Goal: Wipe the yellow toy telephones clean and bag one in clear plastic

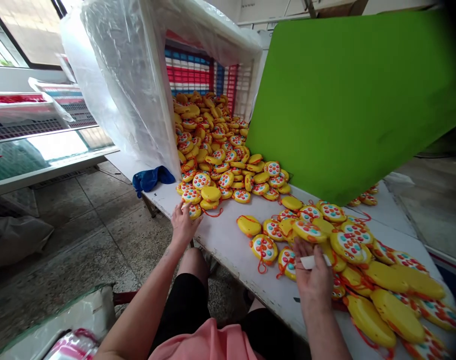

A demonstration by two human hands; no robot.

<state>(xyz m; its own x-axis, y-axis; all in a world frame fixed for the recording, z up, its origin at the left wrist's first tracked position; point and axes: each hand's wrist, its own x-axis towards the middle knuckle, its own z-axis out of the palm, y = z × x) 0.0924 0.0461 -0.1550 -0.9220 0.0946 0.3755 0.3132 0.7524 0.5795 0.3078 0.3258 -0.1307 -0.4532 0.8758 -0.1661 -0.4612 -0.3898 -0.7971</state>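
A big heap of yellow toy phones [213,145] with coloured buttons and orange strings spills from a plastic-lined crate onto a white table [228,240]. My left hand [183,225] reaches to the heap's near edge, fingers curled on a yellow toy phone [194,211]. My right hand [313,277] rests among a second cluster of the toys [348,245] and pinches a small white piece [311,261], perhaps a sticker or label. One toy [264,248] lies just left of that hand.
A large green board [355,95] leans behind the table on the right. A blue cloth [151,178] lies at the table's far left corner. Clear plastic sheeting [119,75] drapes the crate. Stone floor and shelving with stacked goods [33,125] lie left.
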